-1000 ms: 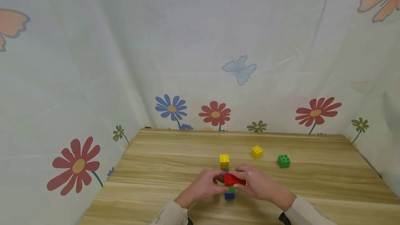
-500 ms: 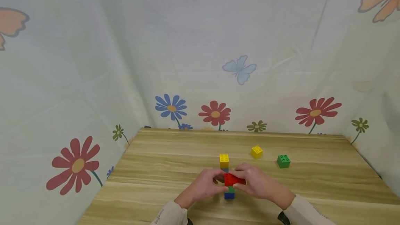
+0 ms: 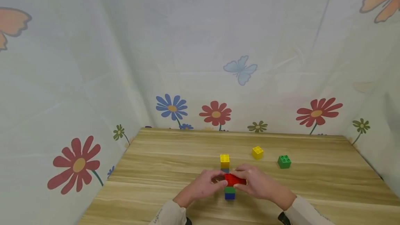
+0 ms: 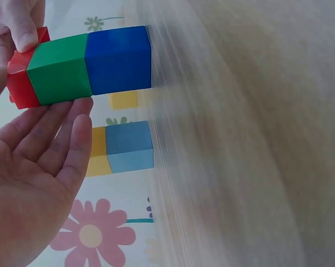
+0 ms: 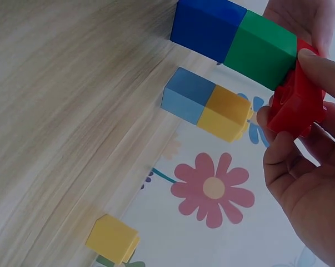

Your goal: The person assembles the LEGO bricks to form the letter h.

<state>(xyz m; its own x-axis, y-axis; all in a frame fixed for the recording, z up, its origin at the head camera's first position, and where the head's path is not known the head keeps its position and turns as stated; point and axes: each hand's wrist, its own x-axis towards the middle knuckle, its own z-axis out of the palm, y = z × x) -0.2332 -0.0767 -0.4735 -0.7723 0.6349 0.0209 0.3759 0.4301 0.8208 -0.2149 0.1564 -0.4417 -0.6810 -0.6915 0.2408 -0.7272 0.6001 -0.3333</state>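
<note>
In the head view, a long red toy building brick (image 3: 235, 180) lies across the top of a green brick (image 3: 230, 190), which stands on a blue brick (image 3: 229, 196). Its right part overhangs the stack. My right hand (image 3: 257, 182) grips that overhanging end between thumb and fingers. From the other side my left hand (image 3: 204, 186) pinches the red brick's left end, thumb in front and fingers behind. In the left wrist view, the left fingers (image 4: 61, 136) lie along the side of the green brick (image 4: 60, 69). The red brick's hollow underside shows in the right wrist view.
Just behind the hands stands a yellow brick (image 3: 224, 160) on a light blue brick (image 5: 186, 94). Farther back on the wooden table (image 3: 175, 148) are a loose yellow brick (image 3: 257, 152) and a loose green brick (image 3: 284, 161). A flower-printed curtain (image 3: 187, 44) encloses the table.
My left thumb has shifted up and left from the front of the green brick onto the red brick's corner, baring more green. The right hand keeps its grip in place.
</note>
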